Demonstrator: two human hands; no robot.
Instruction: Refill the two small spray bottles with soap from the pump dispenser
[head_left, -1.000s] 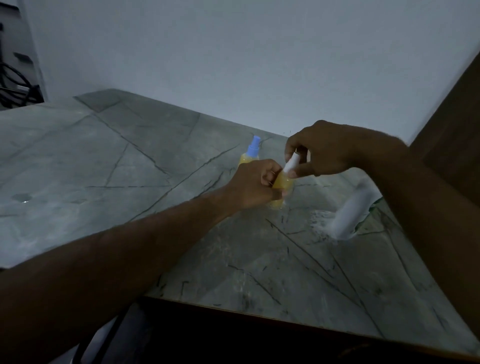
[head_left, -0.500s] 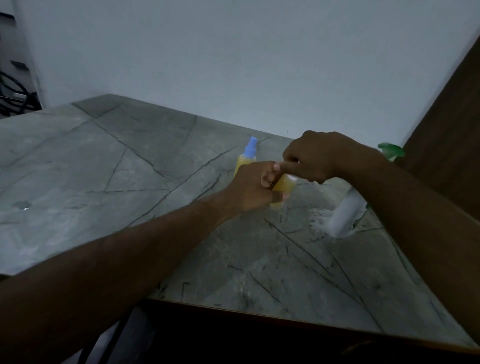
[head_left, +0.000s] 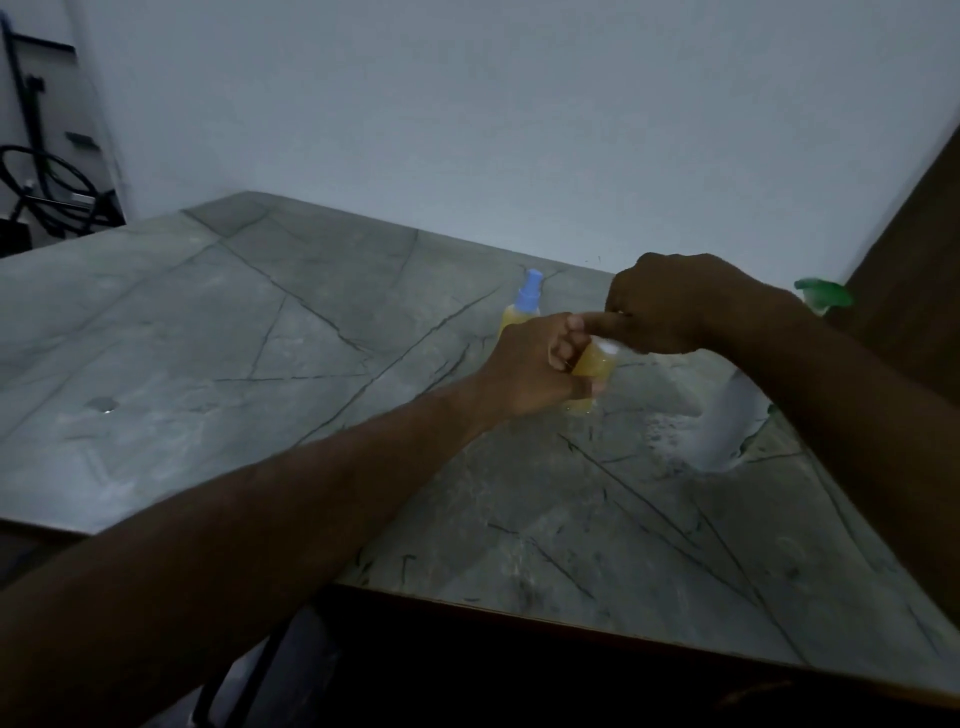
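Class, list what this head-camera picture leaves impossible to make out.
- Head view: top of the held spray bottle, covered by the right hand.
- Its fill level, hidden by the left hand.
- White dispenser with green top: blurred, crossed by the right forearm.
- Blue-capped spray bottle: lower part hidden behind the left hand.

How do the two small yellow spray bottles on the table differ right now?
The far bottle stands free on the table with nobody touching it; the near bottle is gripped by the left hand. The far bottle's blue cap shows plainly; the near bottle's top is covered by the right hand. Both hold yellow liquid.
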